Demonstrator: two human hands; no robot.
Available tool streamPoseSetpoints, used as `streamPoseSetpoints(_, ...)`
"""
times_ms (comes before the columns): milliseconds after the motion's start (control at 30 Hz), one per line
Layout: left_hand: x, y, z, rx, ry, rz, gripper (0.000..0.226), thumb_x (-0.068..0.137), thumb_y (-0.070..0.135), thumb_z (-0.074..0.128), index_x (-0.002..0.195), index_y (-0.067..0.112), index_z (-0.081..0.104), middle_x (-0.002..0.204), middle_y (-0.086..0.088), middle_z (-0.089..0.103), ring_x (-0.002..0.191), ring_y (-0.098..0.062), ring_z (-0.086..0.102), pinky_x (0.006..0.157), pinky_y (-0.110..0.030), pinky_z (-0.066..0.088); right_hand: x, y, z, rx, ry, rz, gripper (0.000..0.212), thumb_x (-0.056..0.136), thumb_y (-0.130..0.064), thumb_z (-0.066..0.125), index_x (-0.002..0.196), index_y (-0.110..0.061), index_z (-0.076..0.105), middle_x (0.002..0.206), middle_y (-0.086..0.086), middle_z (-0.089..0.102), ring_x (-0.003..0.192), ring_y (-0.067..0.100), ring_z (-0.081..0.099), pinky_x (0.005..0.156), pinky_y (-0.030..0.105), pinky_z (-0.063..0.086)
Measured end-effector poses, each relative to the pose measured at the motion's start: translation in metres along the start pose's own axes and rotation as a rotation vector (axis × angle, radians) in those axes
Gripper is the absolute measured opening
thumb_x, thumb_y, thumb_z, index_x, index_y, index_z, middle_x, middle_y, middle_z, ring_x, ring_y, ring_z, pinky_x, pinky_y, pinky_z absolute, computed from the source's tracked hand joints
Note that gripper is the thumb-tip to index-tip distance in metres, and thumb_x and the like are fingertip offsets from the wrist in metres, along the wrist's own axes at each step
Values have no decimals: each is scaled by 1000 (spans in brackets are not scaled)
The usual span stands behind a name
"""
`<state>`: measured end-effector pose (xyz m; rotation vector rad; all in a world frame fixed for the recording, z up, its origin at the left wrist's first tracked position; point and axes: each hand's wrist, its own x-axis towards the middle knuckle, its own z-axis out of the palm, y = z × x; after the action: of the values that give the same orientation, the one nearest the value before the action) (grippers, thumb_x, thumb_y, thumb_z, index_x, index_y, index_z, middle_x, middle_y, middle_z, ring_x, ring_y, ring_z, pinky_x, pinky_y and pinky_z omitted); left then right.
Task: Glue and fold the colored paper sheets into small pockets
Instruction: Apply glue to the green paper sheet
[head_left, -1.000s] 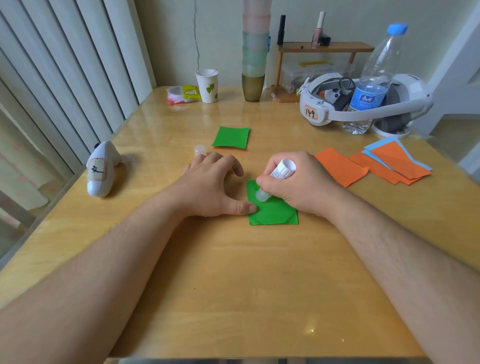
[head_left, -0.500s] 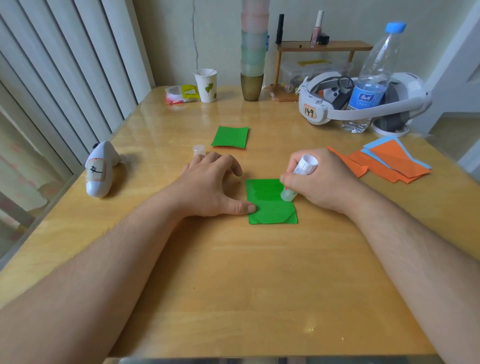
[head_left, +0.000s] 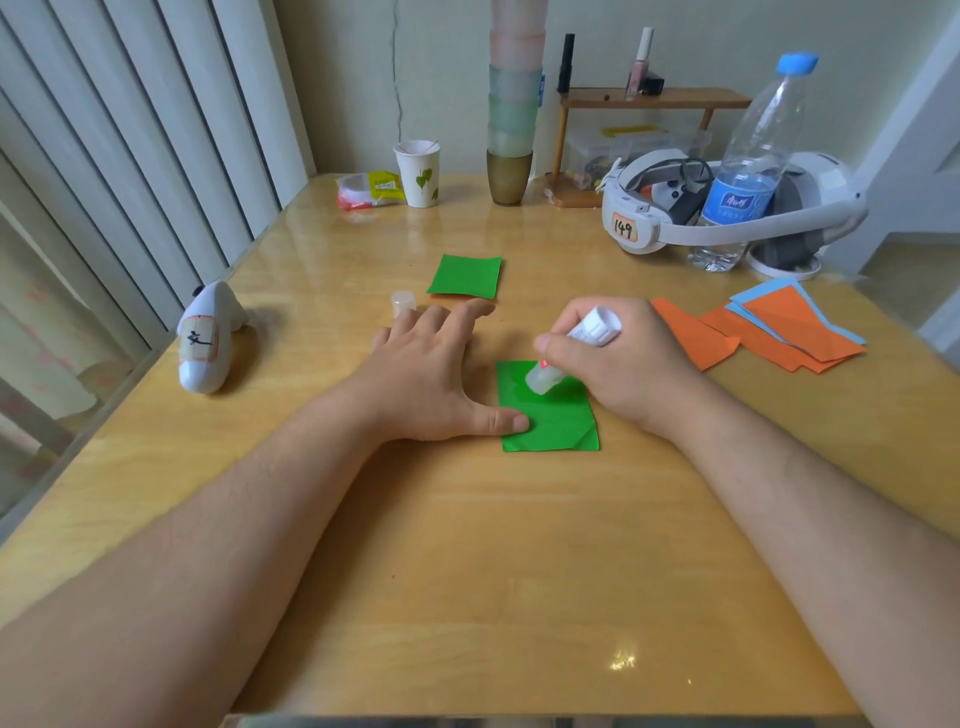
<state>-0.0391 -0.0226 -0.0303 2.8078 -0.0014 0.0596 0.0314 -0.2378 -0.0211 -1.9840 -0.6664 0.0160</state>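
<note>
Landmark: green sheet (head_left: 548, 415), partly folded, flat on the bench (head_left: 467, 571) between the hands.
Left hand (head_left: 431, 379): left of the sheet, fingers spread and straight, thumb pressing its left edge.
Cap (head_left: 403, 303): behind that hand, off the glue.
Finished pocket (head_left: 466, 276): green, beyond the sheet; one done, it seems.
Glue stick (head_left: 571, 353): tip on the sheet's upper part; gluing under way.
Right hand (head_left: 623, 358): curled round the stick.
Orange and blue sheets (head_left: 769, 332): right of the sheet, not yet glued.
</note>
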Motion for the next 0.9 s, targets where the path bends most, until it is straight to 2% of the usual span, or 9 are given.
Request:
streamPoseSetpoints(100,0,0,0,4,-8,-3,126,44,103,50,153,52,13,145,8,42,143,-26,29,117,-50,28,0,-3,7,-74,-67,-2,26,73,-55,76,74,-29,72,67,-3,67,63,9,54,62,33,46)
streamPoseSetpoints(267,1,-1,0,33,-18,-1,122,45,104,47,152,52,18,145,8,39,141,-24,28,116,-48,28,-1,-8,11,-114,-151,-20,18,83,-36,82,74,-26,71,61,-11,59,60,6,49,59,30,41)
streamPoseSetpoints(333,1,-1,0,45,-24,-6,123,45,105,45,153,51,21,145,7,38,141,-24,28,117,-47,27,-1,-9,9,-123,-165,-11,18,82,-36,80,73,-25,69,61,-13,58,60,6,48,59,31,40)
streamPoseSetpoints(433,1,-2,-1,50,-47,0,121,45,106,44,152,51,29,141,9,37,139,-22,28,116,-45,27,-2,-6,-1,-137,-166,6,17,78,-37,76,73,-23,69,63,-12,59,62,7,49,61,32,41)
streamPoseSetpoints(533,1,-5,-4,36,-74,32,108,48,104,48,144,55,41,132,12,36,133,-20,30,114,-43,28,-4,1,-18,-125,-159,38,17,84,-24,79,72,-18,69,61,-12,56,60,6,46,59,30,38)
streamPoseSetpoints(733,0,-7,-5,-7,-74,50,107,47,101,56,142,55,36,143,12,37,139,-20,27,117,-46,26,-6,9,-29,-121,-130,41,17,84,-22,79,72,-17,69,64,-2,57,60,8,45,59,32,36)
streamPoseSetpoints(900,-1,-8,-6,-17,-85,68,93,49,99,57,130,56,47,129,18,35,134,-16,27,114,-43,27,-4,9,-25,-163,-104,38,20,83,-21,77,69,-15,63,61,-4,54,58,8,44,58,32,37)
